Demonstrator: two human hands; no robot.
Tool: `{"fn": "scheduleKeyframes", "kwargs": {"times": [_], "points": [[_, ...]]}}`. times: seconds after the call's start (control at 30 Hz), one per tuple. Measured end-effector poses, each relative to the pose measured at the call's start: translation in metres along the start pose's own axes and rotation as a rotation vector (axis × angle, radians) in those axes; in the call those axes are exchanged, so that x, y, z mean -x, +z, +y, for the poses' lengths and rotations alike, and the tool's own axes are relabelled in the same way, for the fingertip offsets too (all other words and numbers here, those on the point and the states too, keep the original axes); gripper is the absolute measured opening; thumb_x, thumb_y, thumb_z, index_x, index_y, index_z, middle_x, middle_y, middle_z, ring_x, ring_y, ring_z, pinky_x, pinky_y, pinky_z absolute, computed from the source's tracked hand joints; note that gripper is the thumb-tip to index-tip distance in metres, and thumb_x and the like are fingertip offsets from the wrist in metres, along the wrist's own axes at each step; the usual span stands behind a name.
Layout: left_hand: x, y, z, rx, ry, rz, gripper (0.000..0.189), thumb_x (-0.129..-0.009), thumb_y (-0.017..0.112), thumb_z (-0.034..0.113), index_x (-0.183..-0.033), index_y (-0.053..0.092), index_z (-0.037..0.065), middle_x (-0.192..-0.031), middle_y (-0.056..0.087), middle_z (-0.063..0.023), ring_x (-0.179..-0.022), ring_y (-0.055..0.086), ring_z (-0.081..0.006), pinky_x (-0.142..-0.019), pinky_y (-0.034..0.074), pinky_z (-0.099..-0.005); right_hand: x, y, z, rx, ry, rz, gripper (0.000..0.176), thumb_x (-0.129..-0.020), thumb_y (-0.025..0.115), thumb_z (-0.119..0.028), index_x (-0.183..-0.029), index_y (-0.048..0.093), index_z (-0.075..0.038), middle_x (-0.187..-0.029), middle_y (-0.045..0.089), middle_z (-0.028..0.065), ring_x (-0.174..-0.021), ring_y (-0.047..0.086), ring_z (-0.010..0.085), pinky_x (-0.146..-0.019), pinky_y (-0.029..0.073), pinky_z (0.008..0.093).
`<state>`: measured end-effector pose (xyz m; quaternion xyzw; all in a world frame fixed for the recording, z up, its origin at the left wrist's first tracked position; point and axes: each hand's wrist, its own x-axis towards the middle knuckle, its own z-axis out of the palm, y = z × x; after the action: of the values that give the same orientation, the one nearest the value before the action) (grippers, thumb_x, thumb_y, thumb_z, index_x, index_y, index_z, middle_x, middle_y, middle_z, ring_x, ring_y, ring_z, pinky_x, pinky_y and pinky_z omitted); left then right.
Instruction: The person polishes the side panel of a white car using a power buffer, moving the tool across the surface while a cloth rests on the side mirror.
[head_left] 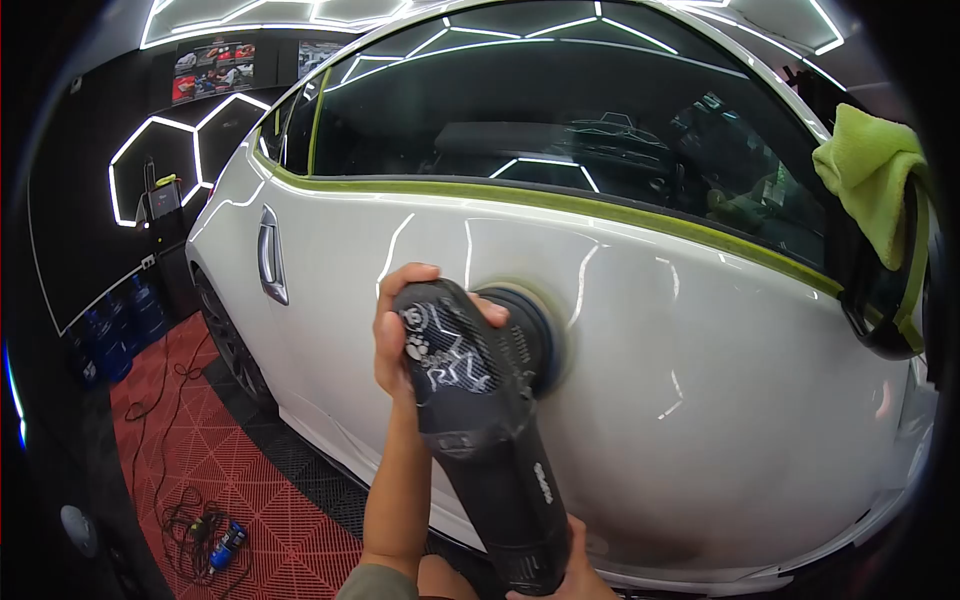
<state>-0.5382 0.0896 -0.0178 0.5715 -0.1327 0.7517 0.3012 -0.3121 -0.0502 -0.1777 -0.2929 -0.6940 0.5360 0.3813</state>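
Note:
A black power polisher is held in both of my hands, its round pad against the white car door. My left hand wraps round the polisher's head from the left, with fingers over its top. At the bottom, my right hand grips the rear end of the polisher's body, partly hidden by it. A dull haze shows on the paint around the pad. Green masking tape runs along the lower edge of the side window.
A green cloth hangs over the side mirror at the right. The door handle is left of the polisher. Cables and a blue bottle lie on the red floor tiles. Blue water jugs stand by the wall.

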Motion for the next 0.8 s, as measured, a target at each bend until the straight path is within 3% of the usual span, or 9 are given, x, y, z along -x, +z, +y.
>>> {"fn": "scheduleKeyframes", "kwargs": {"times": [0.07,0.13,0.17,0.37,0.43,0.47,0.63,0.73,0.8], "points": [[-0.003,-0.021,0.010,-0.007,0.023,0.052,0.051,-0.101,0.032,0.043,-0.130,0.036,0.002,-0.087,0.064,-0.0289,-0.085,0.064,-0.0383,-0.081,0.052,-0.0431,-0.019,0.016,-0.033,0.090,0.047,-0.014,0.115,-0.067,0.085,-0.024,-0.146,0.005,-0.002,-0.142,0.031,0.0219,-0.132,0.035,0.0292,-0.107,0.031,0.0406],[-0.005,-0.042,0.021,0.021,0.021,0.052,0.050,-0.101,0.032,0.042,-0.131,0.036,0.003,-0.088,0.064,-0.0307,-0.087,0.065,-0.0394,-0.080,0.054,-0.0443,-0.037,0.029,-0.037,0.113,-0.107,-0.071,0.100,-0.076,0.077,-0.010,-0.141,0.001,-0.001,-0.129,0.049,0.0277,-0.124,0.052,0.0336,-0.105,0.039,0.0402],[-0.007,-0.055,0.025,0.064,0.031,0.026,0.049,-0.101,0.033,0.042,-0.132,0.035,0.003,-0.091,0.062,-0.0338,-0.090,0.065,-0.0416,-0.075,0.058,-0.0451,-0.043,0.036,-0.037,0.110,-0.110,-0.066,0.100,-0.076,0.077,-0.010,-0.141,0.001,-0.001,-0.129,0.049,0.0277,-0.124,0.052,0.0336,-0.105,0.039,0.0402],[-0.019,-0.105,0.049,-0.046,0.050,0.055,0.051,-0.101,0.032,0.044,-0.132,0.038,0.004,-0.089,0.064,-0.0307,-0.088,0.065,-0.0406,-0.079,0.055,-0.0437,-0.079,0.068,-0.024,0.059,-0.091,-0.104,0.101,-0.077,0.076,-0.009,-0.142,0.000,-0.001,-0.129,0.049,0.0303,-0.115,0.058,0.0359,-0.101,0.043,0.0393],[-0.029,-0.116,0.054,-0.156,0.065,0.085,0.052,-0.100,0.033,0.044,-0.132,0.040,0.003,-0.087,0.065,-0.0289,-0.088,0.065,-0.0396,-0.081,0.053,-0.0423,-0.092,0.068,-0.030,-0.073,-0.034,-0.182,0.104,-0.077,0.079,-0.011,-0.142,-0.001,0.001,-0.139,0.038,0.0262,-0.129,0.043,0.0300,-0.110,0.033,0.0388],[-0.035,-0.118,0.055,-0.162,0.059,0.085,0.052,-0.100,0.033,0.043,-0.132,0.040,0.002,-0.086,0.065,-0.0287,-0.087,0.065,-0.0396,-0.081,0.053,-0.0420,-0.096,0.065,-0.038,-0.076,-0.035,-0.174,0.104,-0.077,0.079,-0.011,-0.142,-0.001,0.001,-0.139,0.038,0.0262,-0.129,0.043,0.0300,-0.110,0.033,0.0388],[-0.054,-0.091,0.039,-0.175,0.029,0.031,0.053,-0.099,0.034,0.042,-0.132,0.040,0.001,-0.088,0.065,-0.0288,-0.088,0.065,-0.0398,-0.084,0.052,-0.0424,-0.088,0.044,-0.053,-0.013,-0.061,-0.137,0.104,-0.077,0.079,-0.012,-0.143,-0.001,-0.001,-0.140,0.037,0.0255,-0.130,0.042,0.0310,-0.111,0.031,0.0393],[-0.045,-0.057,0.021,-0.120,0.016,0.011,0.052,-0.100,0.033,0.042,-0.132,0.039,0.001,-0.089,0.064,-0.0309,-0.088,0.066,-0.0400,-0.078,0.055,-0.0405,-0.060,0.023,-0.053,0.046,-0.129,-0.108,0.103,-0.077,0.077,-0.012,-0.142,-0.002,-0.001,-0.131,0.047,0.0300,-0.120,0.054,0.0332,-0.103,0.042,0.0390],[-0.040,-0.035,0.009,-0.082,0.007,0.000,0.051,-0.101,0.032,0.042,-0.132,0.038,0.002,-0.090,0.063,-0.0334,-0.088,0.066,-0.0409,-0.071,0.058,-0.0402,-0.042,0.003,-0.056,-0.008,-0.084,-0.139,0.103,-0.078,0.077,-0.013,-0.142,-0.003,-0.002,-0.131,0.047,0.0298,-0.120,0.054,0.0330,-0.104,0.041,0.0393]]}}
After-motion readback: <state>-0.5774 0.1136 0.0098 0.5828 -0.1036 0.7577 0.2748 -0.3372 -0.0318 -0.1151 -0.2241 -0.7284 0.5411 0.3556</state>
